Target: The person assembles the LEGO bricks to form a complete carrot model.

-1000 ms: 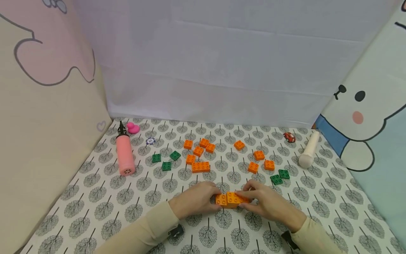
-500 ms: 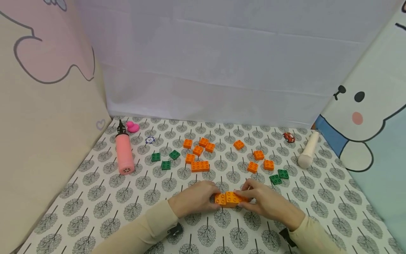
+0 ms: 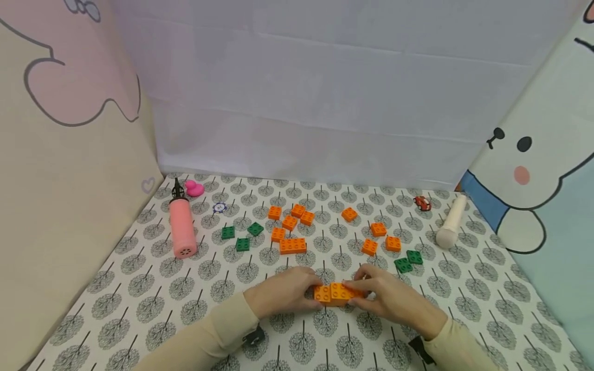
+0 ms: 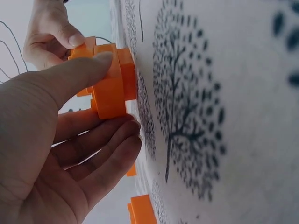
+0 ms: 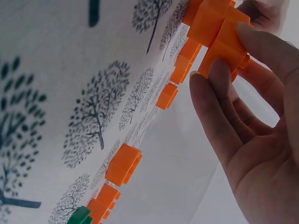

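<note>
Both hands hold one orange block build (image 3: pixel 341 291) of several studded toy bricks, low over the cloth at front centre. My left hand (image 3: pixel 290 291) pinches its left end; in the left wrist view the thumb lies on one side of the orange build (image 4: pixel 110 88) and the fingers on the other. My right hand (image 3: pixel 392 298) grips the right end, thumb and fingertips on opposite sides of the orange bricks (image 5: pixel 229 39). A higher brick with studs on top sits right of a lower one on the left. A lower layer shows close to the cloth in the left wrist view.
Behind the hands lie a long orange brick (image 3: pixel 293 246), several small orange bricks (image 3: pixel 290 222) and green bricks (image 3: pixel 228 232). A pink pump-like cylinder (image 3: pixel 183 226) and pink duck (image 3: pixel 194 188) are left; a red toy car (image 3: pixel 422 203) and white cylinder (image 3: pixel 451 221) are right.
The hands and the orange build keep nearly the same place and grip. Only a slight shift of the whole head view shows.
</note>
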Demonstrator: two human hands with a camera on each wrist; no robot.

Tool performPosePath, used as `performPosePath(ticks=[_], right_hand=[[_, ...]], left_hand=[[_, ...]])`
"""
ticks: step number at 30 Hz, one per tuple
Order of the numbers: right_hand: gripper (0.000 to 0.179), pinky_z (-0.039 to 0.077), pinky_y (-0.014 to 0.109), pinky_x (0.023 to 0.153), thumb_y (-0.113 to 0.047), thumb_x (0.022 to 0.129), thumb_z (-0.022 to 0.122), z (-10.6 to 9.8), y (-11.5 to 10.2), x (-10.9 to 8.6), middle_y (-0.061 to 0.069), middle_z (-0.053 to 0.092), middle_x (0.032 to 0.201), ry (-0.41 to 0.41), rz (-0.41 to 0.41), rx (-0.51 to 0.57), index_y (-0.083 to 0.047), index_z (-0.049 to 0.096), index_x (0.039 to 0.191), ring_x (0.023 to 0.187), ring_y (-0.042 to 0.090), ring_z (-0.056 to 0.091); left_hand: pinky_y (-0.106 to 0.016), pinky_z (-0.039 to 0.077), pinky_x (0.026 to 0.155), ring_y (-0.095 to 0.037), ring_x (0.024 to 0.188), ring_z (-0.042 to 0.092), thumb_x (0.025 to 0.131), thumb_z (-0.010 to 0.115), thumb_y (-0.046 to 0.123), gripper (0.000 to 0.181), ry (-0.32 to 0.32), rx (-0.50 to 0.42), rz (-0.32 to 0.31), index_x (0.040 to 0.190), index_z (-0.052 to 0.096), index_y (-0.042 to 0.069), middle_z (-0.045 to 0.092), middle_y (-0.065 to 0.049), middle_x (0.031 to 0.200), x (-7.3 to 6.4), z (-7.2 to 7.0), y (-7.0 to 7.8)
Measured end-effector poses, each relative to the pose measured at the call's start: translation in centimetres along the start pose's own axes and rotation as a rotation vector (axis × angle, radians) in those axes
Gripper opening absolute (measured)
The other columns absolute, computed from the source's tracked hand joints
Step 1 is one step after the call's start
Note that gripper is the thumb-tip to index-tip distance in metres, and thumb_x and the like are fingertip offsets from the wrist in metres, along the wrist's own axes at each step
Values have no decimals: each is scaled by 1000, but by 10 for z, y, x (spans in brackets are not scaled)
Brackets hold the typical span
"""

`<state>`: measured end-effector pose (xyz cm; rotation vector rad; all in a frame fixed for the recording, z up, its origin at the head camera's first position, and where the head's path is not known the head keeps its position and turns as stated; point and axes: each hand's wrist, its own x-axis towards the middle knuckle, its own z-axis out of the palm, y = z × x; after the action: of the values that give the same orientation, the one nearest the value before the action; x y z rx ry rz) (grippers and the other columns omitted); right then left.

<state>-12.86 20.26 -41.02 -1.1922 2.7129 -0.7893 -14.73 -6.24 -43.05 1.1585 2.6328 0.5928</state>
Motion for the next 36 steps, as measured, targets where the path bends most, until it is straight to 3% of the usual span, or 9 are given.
performPosePath(ticks=[5,9,13,16,21,25,31,36], right_hand=[[35,50,17,62,-22,89,76,-1,-1,-1,-2,59,104,3,-1,-21,-11,72,122,77,2,52],[34,50,17,61,-23,89,75,-1,-1,-2,-2,59,105,8,-4,-24,-12,72,122,77,3,53],[35,52,17,63,-25,91,74,-1,0,-3,-1,59,106,0,0,-17,-12,72,123,78,3,55],[36,52,17,64,-28,92,73,0,0,-3,1,59,108,-5,3,-19,-12,71,124,79,2,55],[37,52,17,64,-30,92,72,0,0,-4,0,59,109,3,7,-17,-13,71,125,80,3,55],[37,53,19,64,-31,92,72,1,0,-4,0,59,109,11,3,-18,-14,71,125,81,3,55],[36,51,17,63,-28,91,74,2,0,-4,-1,59,107,30,-11,-33,-13,72,123,79,3,53],[36,50,16,63,-28,91,74,2,0,-4,-1,59,108,25,-1,-20,-13,72,123,79,3,53]], left_hand=[[-19,53,81,-4,89,60,86,74,49,50,10,-36,-10,121,71,13,69,6,105,-3,-8,-10],[-33,51,101,-18,117,62,88,70,48,58,93,-47,-85,130,65,10,66,-6,129,-2,-20,-28],[-39,51,101,-27,117,60,90,73,36,49,232,39,-178,127,66,4,65,-12,126,0,-31,-50],[-35,54,93,-24,106,61,88,76,31,46,281,130,-217,122,67,2,68,-10,115,2,-34,-63],[-36,52,95,-25,107,60,86,78,32,46,268,203,-243,120,68,3,68,-9,112,3,-35,-73],[-39,47,105,-27,114,59,86,77,33,47,258,188,-250,122,68,5,67,-10,122,4,-32,-75],[-37,50,100,-26,113,56,89,75,29,44,231,174,-250,126,68,6,66,-11,125,7,-29,-76],[-41,48,103,-29,118,55,89,75,25,42,224,118,-263,126,68,5,65,-12,125,8,-30,-75]])
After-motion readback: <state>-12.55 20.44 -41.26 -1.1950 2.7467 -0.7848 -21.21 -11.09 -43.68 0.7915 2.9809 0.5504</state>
